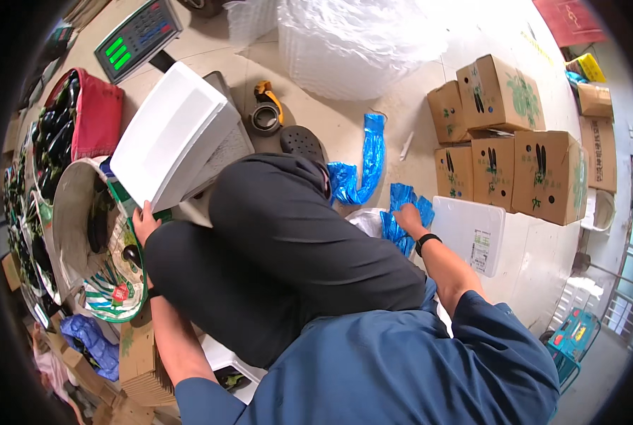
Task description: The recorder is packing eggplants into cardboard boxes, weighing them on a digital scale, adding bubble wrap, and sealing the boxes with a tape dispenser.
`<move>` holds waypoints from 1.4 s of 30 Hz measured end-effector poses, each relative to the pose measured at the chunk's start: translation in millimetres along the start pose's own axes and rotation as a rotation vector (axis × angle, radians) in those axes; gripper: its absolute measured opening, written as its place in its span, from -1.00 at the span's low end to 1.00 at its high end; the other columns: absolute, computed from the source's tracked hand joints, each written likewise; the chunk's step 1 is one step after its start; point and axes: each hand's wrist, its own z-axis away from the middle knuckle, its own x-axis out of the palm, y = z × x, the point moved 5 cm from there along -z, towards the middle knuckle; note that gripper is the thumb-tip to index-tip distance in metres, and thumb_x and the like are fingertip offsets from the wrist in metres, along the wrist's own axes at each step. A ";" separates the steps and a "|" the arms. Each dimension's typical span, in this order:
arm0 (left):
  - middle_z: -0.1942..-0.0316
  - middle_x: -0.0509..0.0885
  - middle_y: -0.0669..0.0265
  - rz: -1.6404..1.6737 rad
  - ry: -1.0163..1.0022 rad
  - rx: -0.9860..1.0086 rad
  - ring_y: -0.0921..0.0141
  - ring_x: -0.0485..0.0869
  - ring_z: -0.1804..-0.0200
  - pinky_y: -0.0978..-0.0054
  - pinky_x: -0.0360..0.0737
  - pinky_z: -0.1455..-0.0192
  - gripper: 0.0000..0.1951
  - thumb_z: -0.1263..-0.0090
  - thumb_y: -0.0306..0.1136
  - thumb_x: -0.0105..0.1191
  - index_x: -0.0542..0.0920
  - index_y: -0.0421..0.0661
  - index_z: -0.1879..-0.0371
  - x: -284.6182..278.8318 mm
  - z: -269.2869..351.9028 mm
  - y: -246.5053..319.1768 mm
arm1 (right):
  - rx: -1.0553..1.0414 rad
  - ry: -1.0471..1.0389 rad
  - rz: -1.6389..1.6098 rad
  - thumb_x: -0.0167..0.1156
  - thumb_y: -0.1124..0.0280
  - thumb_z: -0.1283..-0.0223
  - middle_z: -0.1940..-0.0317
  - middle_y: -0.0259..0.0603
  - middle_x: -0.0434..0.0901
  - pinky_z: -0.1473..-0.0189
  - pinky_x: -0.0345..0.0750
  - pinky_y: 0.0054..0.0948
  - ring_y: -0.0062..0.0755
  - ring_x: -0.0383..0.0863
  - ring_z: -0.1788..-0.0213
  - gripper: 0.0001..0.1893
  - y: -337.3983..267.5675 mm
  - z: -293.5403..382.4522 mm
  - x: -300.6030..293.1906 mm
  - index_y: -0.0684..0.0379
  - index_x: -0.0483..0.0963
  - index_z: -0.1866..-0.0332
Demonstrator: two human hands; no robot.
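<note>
My right hand (408,219) is closed on a crumpled blue plastic film (401,197) low on the right, beside a white foam lid (468,228) that bears a label. My left hand (145,224) is at the lower corner of a white foam box (170,127), near the green rim of a basket (136,271) with eggplants; whether it grips the box cannot be told. The foam box stands tilted in view on a platform scale (221,85) with a lit display head (138,42). Another blue plastic strip (372,154) lies on the floor.
A tape dispenser (266,111) lies beyond my shoe (301,142). Cardboard boxes (547,175) are stacked at right, and a roll of bubble wrap (348,48) stands ahead. Eggplants fill a red-sided bag (99,117) at left. Flattened cartons (138,361) stand lower left; a person (53,366) is behind them.
</note>
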 end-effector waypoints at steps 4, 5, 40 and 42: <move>-0.39 0.42 0.07 0.027 0.109 0.034 0.21 0.49 -0.31 0.25 0.58 -0.12 -0.22 -0.41 -0.04 0.23 0.23 -0.18 -0.48 -55.6 -34.0 -35.2 | -0.056 0.056 -0.144 0.29 0.16 -0.13 0.41 0.19 0.67 0.08 0.60 -0.02 0.17 0.71 0.23 -0.66 -36.0 -37.7 14.1 0.30 0.64 0.44; -0.39 0.42 0.08 0.029 0.144 0.063 0.20 0.48 -0.34 0.25 0.58 -0.14 -0.22 -0.40 -0.06 0.25 0.23 -0.19 -0.48 -65.9 -35.0 -36.0 | -0.035 0.036 -0.187 0.29 0.14 -0.13 0.44 0.12 0.69 0.11 0.61 -0.05 0.10 0.73 0.27 -0.64 -44.8 -50.4 18.6 0.31 0.63 0.46; 0.14 0.74 0.36 0.652 -0.607 0.360 0.47 0.72 0.15 0.49 0.70 0.30 -0.88 -0.50 -0.38 0.13 0.67 -0.05 0.08 -21.6 137.5 319.4 | -1.255 -0.334 -0.184 0.30 0.33 -0.19 0.46 -0.01 0.65 0.20 0.53 -0.32 -0.33 0.61 0.39 -0.75 -537.1 128.0 -266.3 0.33 0.63 0.18; 0.09 0.74 0.32 0.783 -0.658 0.339 0.42 0.73 0.03 0.40 0.79 0.14 -0.83 -0.51 -0.48 0.05 0.64 -0.08 0.01 -33.0 148.3 328.9 | -1.255 -0.307 -0.148 0.33 0.31 -0.17 0.44 0.00 0.67 0.19 0.54 -0.31 -0.32 0.64 0.37 -0.73 -543.6 136.4 -268.7 0.32 0.64 0.17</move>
